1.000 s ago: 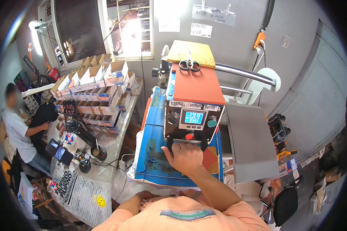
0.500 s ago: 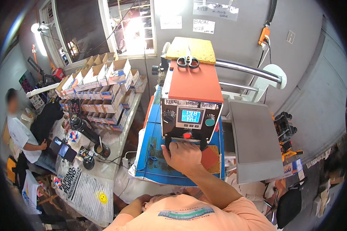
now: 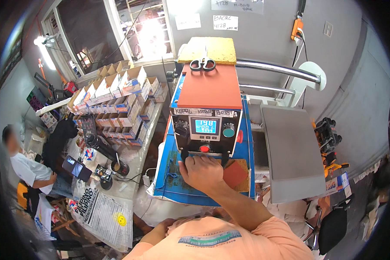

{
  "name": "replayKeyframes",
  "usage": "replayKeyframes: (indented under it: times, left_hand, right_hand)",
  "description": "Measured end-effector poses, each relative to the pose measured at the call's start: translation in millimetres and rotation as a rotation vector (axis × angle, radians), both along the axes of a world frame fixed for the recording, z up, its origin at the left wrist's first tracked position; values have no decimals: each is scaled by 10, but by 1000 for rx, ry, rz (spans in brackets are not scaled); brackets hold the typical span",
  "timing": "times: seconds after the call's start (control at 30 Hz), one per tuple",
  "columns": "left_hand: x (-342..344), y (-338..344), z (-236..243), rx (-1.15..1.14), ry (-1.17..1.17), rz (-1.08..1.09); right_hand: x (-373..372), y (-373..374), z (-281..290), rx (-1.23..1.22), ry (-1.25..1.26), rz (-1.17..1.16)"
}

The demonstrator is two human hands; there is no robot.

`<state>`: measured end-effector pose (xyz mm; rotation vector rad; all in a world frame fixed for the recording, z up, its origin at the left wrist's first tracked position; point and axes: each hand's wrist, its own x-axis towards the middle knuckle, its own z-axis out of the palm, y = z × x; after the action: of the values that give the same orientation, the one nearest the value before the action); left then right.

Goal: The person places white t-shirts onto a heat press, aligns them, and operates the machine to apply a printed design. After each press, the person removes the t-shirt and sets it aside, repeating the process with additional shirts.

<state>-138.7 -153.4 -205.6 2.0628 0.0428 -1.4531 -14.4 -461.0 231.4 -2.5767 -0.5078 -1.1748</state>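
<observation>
The right grip [image 3: 203, 173], a bare hand, is holding the black handle [image 3: 224, 160], which is sitting below the front of the red-topped machine [image 3: 210, 89]. The left grip [image 3: 167, 223] is resting close to the body; I cannot tell if it is open.

If the handle is jerking, the loose scissors [image 3: 203, 64] on top could be sliding off. If the machine is hot, fingers going under it could be burning. The blue cord [image 3: 172, 175] could also be catching, since it is lying near the hand.

The stained blue bed [image 3: 161, 171] is carrying a reddish pad [image 3: 235, 175]. At left, the desk [image 3: 136, 160] is holding cardboard boxes [image 3: 117, 99] and a phone [image 3: 76, 168]; another person [image 3: 30, 167] is staying beyond. A grey panel [image 3: 292, 156] is standing at right.
</observation>
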Motion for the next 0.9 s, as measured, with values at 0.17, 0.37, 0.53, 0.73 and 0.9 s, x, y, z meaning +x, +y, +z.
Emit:
replayKeyframes:
  times: [0.17, 0.37, 0.53, 0.73, 0.9]
  left_hand:
    - [36, 10, -49, 43, -307, -578]
    - [-35, 245, -46, -74, -169, 372]
    - [446, 323, 635, -292, -139, 1233]
    - [1426, 648, 1555, -237, -821, 1192]
    - [2242, -640, 2882, -338, -1344, 420]
  right_hand:
    - [-8, -17, -10, 11, 49, 16]
    - [15, -53, -30, -6, -1, 26]
    - [13, -81, -2, -10, 57, 45]
    - [-125, -337, 74, -3, 95, -18]
    - [-341, -919, 128, -128, 90, -143]
